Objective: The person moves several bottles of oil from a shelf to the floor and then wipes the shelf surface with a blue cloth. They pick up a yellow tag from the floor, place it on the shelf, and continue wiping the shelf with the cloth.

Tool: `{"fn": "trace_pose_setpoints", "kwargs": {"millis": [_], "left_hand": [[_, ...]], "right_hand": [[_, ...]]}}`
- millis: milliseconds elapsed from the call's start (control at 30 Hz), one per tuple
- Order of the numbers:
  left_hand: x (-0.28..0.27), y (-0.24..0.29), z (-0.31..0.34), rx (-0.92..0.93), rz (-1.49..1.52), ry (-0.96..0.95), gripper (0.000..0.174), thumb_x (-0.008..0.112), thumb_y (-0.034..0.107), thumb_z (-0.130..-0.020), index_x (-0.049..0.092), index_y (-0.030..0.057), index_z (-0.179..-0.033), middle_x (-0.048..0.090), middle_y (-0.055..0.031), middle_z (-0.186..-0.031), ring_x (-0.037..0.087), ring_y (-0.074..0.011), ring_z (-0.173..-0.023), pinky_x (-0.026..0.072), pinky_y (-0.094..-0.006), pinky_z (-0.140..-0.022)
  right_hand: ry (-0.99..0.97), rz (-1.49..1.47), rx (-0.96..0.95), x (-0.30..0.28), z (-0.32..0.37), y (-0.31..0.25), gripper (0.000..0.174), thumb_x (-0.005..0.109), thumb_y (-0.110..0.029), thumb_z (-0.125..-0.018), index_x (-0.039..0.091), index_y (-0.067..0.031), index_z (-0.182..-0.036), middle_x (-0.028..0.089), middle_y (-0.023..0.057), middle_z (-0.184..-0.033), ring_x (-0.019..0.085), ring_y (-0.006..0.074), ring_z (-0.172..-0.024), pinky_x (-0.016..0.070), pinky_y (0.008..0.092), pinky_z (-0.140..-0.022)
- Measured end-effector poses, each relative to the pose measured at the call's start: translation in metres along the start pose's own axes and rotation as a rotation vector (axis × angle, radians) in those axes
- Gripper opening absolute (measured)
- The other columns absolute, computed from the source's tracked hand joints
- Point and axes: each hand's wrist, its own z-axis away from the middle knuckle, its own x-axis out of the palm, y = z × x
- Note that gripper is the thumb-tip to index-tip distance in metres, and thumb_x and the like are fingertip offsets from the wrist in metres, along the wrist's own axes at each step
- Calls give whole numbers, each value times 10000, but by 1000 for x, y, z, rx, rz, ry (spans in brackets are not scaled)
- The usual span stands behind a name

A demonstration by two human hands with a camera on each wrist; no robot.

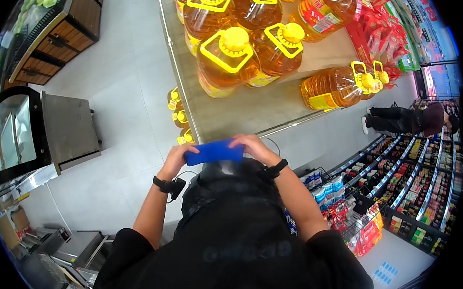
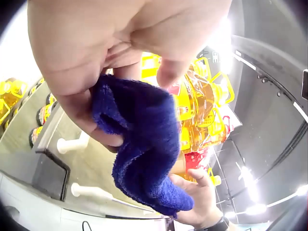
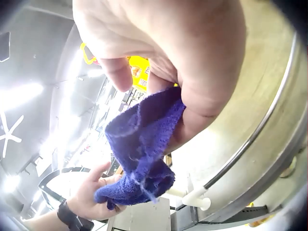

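A folded blue cloth stretches between my two hands, in front of my body at the near edge of the display shelf. My left hand grips its left end, with the thumb along the top. The other end is pinched by my right hand. Close up in the left wrist view, the cloth looks like a fluffy towel, bunched and sagging, with curled fingers around one end. In the right wrist view the towel hangs twisted below the right hand's fingers.
Large oil bottles with yellow handles stand on the display shelf; one oil bottle lies on its side. A glass-fronted case is at left. Red packets hang at right, and another person stands by stocked shelves.
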Motion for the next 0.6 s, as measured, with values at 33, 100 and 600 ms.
{"fn": "trace_pose_setpoints", "kwargs": {"millis": [33, 100, 600], "left_hand": [[-2, 2, -2, -44, -260, 92, 161, 623, 147, -914, 707, 11, -931, 660, -43, -1032, 594, -132, -915, 467, -251, -819], [-10, 8, -7, 223, -358, 101, 79, 659, 54, -876, 682, 46, -951, 643, -26, -1013, 581, -104, -921, 471, -241, -809], [-16, 193, -129, 553, 96, 85, 219, 563, 26, -938, 543, 71, -1151, 578, -98, -1165, 593, -217, -1057, 532, -398, -930]], "right_hand": [[-13, 17, 16, 3, -4, -7, 183, 579, -71, -914, 687, 8, -1038, 614, 52, -1103, 605, 130, -897, 498, 263, -774], [18, 187, -8, 18, -15, -25, 175, 622, -85, -878, 697, -4, -1014, 576, 92, -1152, 605, 179, -957, 499, 281, -831], [201, 214, -130, 31, 23, -76, 222, 575, -86, -944, 637, 13, -1133, 674, 68, -1079, 625, 135, -991, 495, 284, -892]]}}
